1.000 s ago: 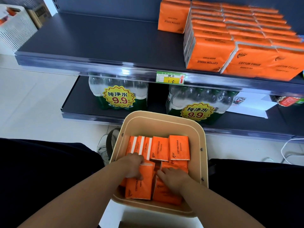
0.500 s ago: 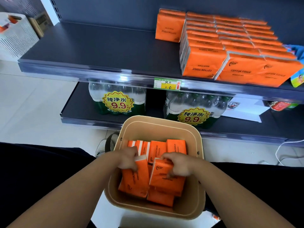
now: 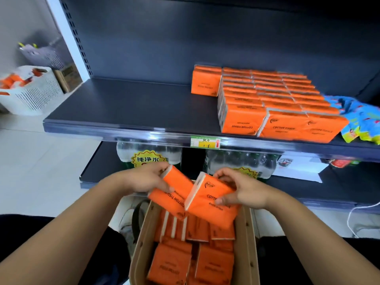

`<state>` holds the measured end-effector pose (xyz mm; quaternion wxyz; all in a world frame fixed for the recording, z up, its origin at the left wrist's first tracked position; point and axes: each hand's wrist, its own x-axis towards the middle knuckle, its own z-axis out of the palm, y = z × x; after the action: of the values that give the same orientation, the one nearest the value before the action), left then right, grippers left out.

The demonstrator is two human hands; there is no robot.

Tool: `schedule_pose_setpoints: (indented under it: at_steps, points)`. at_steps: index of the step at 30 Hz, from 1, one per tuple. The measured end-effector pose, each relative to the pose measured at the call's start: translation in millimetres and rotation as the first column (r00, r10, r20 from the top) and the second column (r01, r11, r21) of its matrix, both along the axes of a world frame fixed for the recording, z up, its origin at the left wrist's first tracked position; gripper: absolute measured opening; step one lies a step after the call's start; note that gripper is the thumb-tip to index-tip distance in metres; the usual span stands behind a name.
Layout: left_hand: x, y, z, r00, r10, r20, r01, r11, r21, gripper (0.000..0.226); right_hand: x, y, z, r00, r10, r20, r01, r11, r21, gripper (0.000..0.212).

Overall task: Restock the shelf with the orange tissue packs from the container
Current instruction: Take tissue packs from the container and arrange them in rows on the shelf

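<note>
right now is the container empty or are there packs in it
Not empty: several orange tissue packs lie inside the container.

Two shrink-wrapped packs of water bottles (image 3: 236, 161) side by side, each with a yellow sticker (image 3: 147, 159). Price tag (image 3: 205, 142) just above. Blue patterned packets (image 3: 362, 122) far right. White slatted basket (image 3: 35, 93) left, beside a cardboard box (image 3: 67, 78).

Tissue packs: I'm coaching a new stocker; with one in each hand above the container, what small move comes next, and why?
Probably carry the left pack and right pack onto the shelf, left of the stocked rows. The left hand and right hand grip them above the container, and that stretch is bare.
</note>
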<state>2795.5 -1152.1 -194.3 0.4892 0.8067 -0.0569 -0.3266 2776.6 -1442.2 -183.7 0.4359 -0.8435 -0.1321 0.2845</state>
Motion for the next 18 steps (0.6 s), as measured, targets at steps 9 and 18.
schedule_pose_setpoints:
  at_steps: [9, 18]
  points:
    - [51, 4, 82, 0.981, 0.127, 0.144, -0.094, 0.971, -0.220, 0.047, 43, 19, 84, 0.953, -0.001, 0.302, -0.010, 0.999, 0.033, 0.046]
    - [118, -5, 107, 0.936, 0.273, 0.222, -0.202, 0.933, -0.296, 0.033, 108, 34, 130, 0.842, 0.001, 0.539, 0.054, 0.995, -0.087, 0.047]
